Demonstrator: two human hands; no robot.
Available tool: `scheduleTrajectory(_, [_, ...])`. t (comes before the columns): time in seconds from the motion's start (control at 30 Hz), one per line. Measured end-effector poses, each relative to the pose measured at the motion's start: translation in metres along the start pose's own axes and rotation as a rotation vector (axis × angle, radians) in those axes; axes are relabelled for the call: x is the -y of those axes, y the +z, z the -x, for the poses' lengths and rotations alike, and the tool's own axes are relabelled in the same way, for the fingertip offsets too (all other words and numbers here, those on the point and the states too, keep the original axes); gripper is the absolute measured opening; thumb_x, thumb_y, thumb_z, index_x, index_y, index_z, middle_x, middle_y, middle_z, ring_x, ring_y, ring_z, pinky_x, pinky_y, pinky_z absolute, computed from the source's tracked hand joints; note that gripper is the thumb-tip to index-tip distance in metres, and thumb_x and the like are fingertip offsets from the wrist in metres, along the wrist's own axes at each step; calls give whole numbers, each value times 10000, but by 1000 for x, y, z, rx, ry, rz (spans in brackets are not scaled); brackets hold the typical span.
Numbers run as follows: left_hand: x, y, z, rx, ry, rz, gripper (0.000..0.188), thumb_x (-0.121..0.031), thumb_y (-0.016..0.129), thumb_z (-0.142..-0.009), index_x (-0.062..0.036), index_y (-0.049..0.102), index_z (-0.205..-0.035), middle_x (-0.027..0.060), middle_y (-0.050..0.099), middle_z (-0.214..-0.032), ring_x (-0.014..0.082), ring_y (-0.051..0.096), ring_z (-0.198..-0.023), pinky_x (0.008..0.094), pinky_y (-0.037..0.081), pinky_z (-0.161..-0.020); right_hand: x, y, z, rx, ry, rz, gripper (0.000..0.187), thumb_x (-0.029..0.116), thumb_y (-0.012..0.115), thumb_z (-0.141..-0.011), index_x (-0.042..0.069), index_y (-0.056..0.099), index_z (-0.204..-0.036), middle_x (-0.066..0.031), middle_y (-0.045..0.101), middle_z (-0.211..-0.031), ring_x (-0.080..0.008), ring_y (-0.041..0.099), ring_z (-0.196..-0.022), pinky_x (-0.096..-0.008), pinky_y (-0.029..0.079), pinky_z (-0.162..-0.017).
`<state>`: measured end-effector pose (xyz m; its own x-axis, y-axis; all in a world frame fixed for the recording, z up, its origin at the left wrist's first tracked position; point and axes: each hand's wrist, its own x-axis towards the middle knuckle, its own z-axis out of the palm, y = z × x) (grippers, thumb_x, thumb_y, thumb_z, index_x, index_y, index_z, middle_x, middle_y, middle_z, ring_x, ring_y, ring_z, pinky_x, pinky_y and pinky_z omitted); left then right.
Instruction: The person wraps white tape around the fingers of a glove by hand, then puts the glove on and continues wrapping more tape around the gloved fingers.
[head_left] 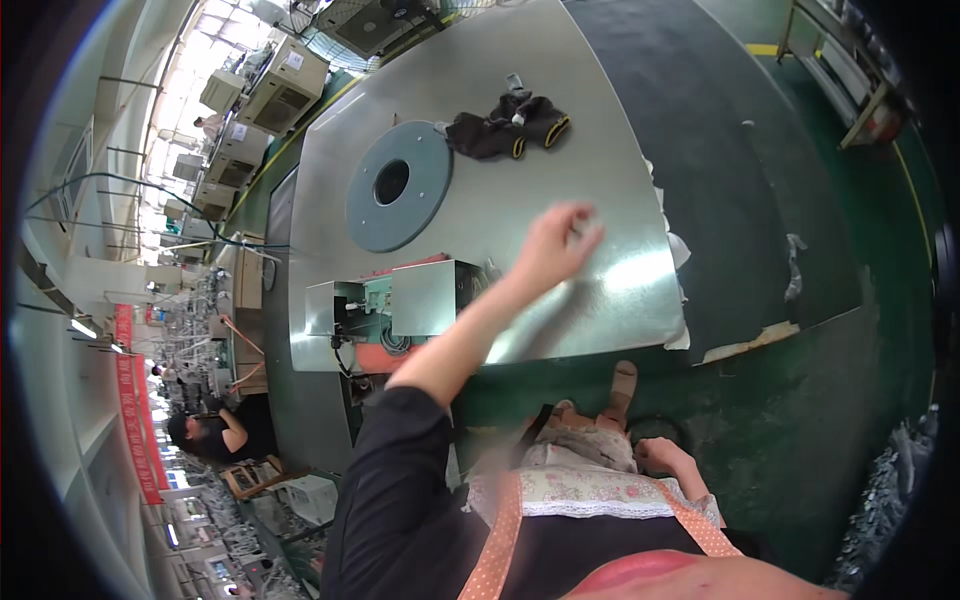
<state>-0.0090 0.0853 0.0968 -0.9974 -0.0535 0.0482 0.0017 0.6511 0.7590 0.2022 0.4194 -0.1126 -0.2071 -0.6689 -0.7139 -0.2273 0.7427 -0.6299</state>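
My left hand (562, 243) is held over the shiny metal tabletop (550, 190), its fingers curled and thumb drawn in; whatever lies between them is too small to make out. Beyond it on the table are dark work gloves (507, 128) with yellow-edged cuffs. A grey-blue disc (420, 205) with a round hole lies to their left. Nearer, beside my left forearm, stands an open metal box (425, 298) with wiring and a coiled cable. My right hand (656, 456) hangs low beside my apron, loosely closed, with nothing seen sticking out of it.
A dark mat (720, 170) runs right of the table, with torn edging at its near end. A metal rack (850, 80) stands far right. Several boxy machines (280, 85) line the left, where a person in dark clothes (235, 435) sits. Wrapped goods (890, 500) are at lower right.
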Motion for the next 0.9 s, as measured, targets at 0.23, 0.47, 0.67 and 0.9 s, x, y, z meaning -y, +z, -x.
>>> scheduleTrajectory(0.23, [69,0,-161,-288,-85,-722,374,-150,633,-808,3,563,-1142,178,507,-1215,329,571,-1093,407,528,-841,71,-70,64,-431,81,85,332,263,615,-872,22,559,-1093,-213,657,-913,-384,634,-873,-474,504,-759])
scheduleTrajectory(0.47, [88,-51,-201,-274,-208,-465,225,-224,657,-811,-18,659,-902,163,680,-959,331,656,-904,406,522,-849,129,-115,102,-633,-25,41,315,190,600,-879,60,534,-1158,-182,604,-970,-365,597,-933,-457,493,-800])
scheduleTrajectory(0.67, [0,-65,-88,-368,0,4,248,-159,709,-807,-11,521,-871,159,628,-739,337,640,-724,425,487,-655,177,-200,48,-984,-427,-799,252,148,598,-928,28,577,-1149,-39,597,-818,-107,547,-719,-273,473,-649])
scheduleTrajectory(0.9, [0,4,58,-68,49,163,214,-29,616,-856,-15,439,-975,200,600,-777,395,628,-704,440,488,-604,213,-241,-21,-1017,-183,-845,419,332,726,-846,3,511,-995,-61,601,-860,-125,600,-773,-269,509,-654])
